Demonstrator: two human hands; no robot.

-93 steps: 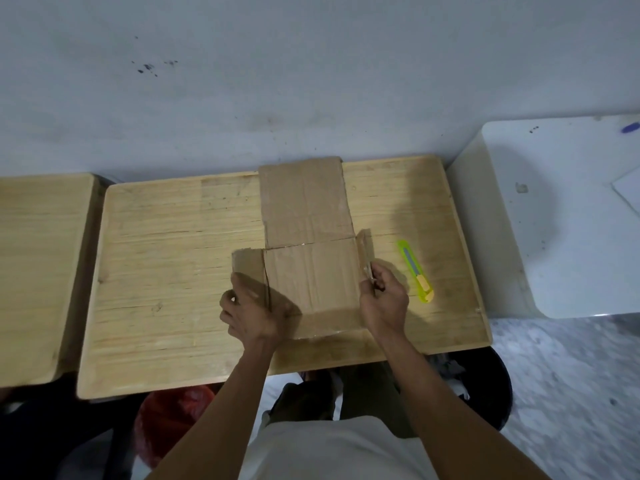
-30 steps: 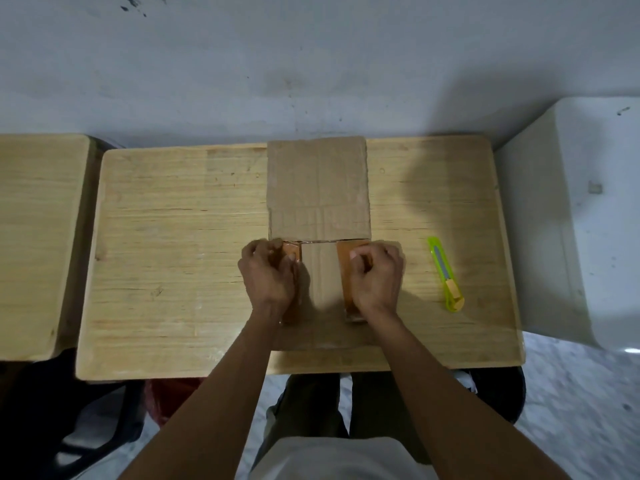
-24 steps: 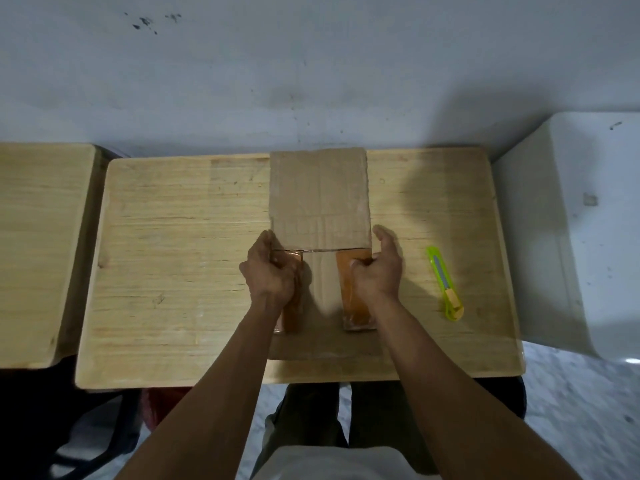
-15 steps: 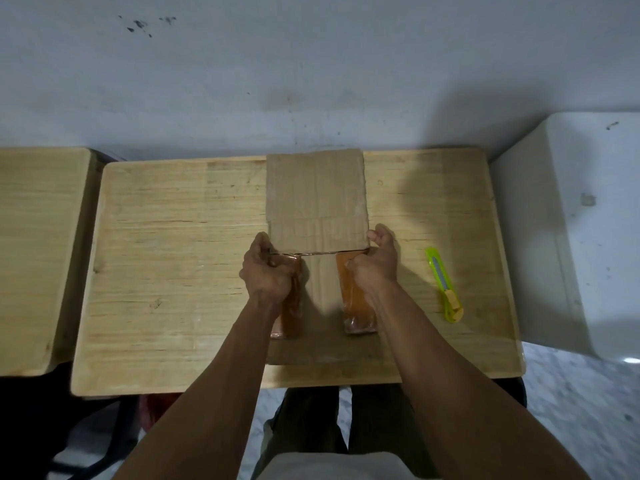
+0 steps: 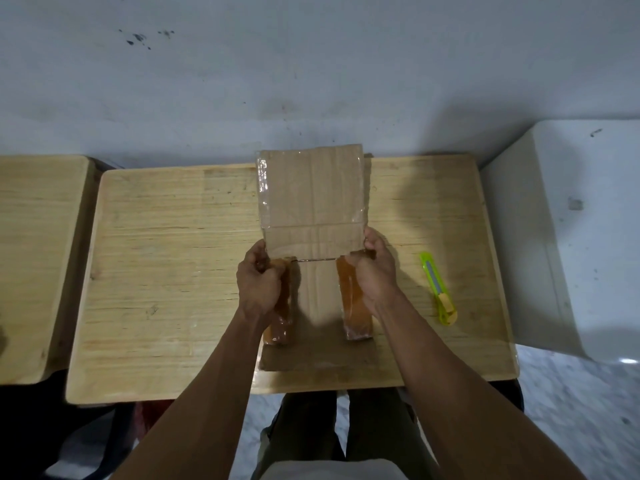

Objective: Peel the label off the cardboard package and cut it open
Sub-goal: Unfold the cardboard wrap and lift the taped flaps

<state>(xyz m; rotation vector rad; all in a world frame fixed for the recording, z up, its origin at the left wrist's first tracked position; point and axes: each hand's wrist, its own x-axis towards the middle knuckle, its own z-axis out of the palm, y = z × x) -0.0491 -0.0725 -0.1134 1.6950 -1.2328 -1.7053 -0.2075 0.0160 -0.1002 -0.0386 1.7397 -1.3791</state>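
- Cardboard package (image 5: 313,206): opened out, lying in the middle of the wooden table (image 5: 166,271), its near end close to the person's edge. The far flap is raised and tilted up toward the wall, with clear tape glinting along its left and right edges.
- Two side flaps (image 5: 353,306) stand folded inward on either side of the base panel; their inner faces look orange-brown and glossy, as if covered in tape.
- Left hand (image 5: 258,284): fingers curled round the left corner where the raised flap meets the left side flap, gripping the cardboard.
- Right hand (image 5: 375,271): fingers curled round the matching right corner, thumb up against the raised flap's edge.
- Utility knife (image 5: 438,289): neon green with a yellow slider, lying on the table to the right of the package, apart from the right hand.
- A second wooden table (image 5: 34,258) sits just beside on the left; a white cabinet (image 5: 571,237) stands on the right.
- Behind is a pale wall (image 5: 311,71) with a few dark marks.
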